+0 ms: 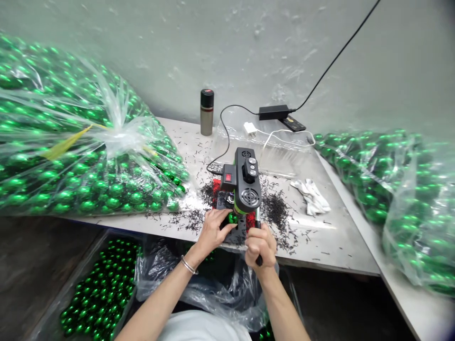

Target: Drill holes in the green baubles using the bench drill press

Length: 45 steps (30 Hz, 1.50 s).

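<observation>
A black machine [248, 177] with a red switch and round vents stands at the front middle of the white table. Under its front end, my left hand [215, 229] pinches a shiny green ball [232, 218] between thumb and fingers. My right hand [261, 246] is wrapped around the machine's black lever handle [259, 258], just right of the ball. Piles of small black pieces [275, 208] lie on both sides of the machine, with red patches beside its base.
Large clear bags of green balls fill the left [117, 189] and right [373, 175]. A bottle [206, 112], a power adapter [273, 112], a plastic tray [284, 158] and white gloves [311, 196] are on the table [327, 241]. Below sits a bin of balls [103, 284].
</observation>
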Each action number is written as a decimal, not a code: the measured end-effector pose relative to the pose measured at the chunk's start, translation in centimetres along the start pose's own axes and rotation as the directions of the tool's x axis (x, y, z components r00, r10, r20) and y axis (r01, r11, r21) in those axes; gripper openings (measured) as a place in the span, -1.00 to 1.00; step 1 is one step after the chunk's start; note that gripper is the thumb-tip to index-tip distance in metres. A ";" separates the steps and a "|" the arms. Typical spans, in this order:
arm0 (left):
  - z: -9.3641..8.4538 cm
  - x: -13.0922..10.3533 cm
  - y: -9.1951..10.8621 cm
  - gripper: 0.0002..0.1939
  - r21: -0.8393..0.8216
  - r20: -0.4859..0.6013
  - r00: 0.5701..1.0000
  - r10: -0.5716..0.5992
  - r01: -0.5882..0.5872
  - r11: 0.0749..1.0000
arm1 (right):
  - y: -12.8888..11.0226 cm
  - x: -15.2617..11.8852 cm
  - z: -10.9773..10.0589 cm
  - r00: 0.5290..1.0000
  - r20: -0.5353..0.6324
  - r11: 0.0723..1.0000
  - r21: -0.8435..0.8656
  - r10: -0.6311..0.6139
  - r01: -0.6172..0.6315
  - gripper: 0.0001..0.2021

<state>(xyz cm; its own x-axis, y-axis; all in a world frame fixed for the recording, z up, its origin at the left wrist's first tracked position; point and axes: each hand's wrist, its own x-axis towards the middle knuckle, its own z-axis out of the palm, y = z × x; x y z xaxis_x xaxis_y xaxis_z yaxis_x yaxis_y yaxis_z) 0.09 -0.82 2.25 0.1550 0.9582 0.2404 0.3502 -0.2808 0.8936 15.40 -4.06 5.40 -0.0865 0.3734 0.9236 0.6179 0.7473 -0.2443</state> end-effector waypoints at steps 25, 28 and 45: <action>-4.7 -5.1 0.3 -0.31 0.127 0.086 0.980 0.178 -0.188 0.974 | -2.9 5.4 -1.9 0.960 -0.002 0.951 0.139 0.280 -0.277 -0.73; -7.7 -1.5 -0.1 -0.65 0.258 -0.138 0.985 0.107 -0.069 0.964 | -2.7 4.9 -1.5 0.964 -0.009 0.954 0.145 0.267 -0.263 -0.73; -11.1 4.0 0.4 -0.57 -0.555 0.053 0.894 -0.446 0.397 0.730 | -2.8 4.8 -1.4 0.968 0.003 0.963 0.106 0.251 -0.250 -0.74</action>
<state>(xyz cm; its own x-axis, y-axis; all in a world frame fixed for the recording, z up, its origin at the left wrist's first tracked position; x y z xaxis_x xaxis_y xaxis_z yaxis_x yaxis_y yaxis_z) -9.37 3.50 7.73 0.0318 0.9785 -0.2036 -0.1957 0.2059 0.9588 14.34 -5.18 10.92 0.0687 0.5506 0.8320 0.5334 0.6844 -0.4970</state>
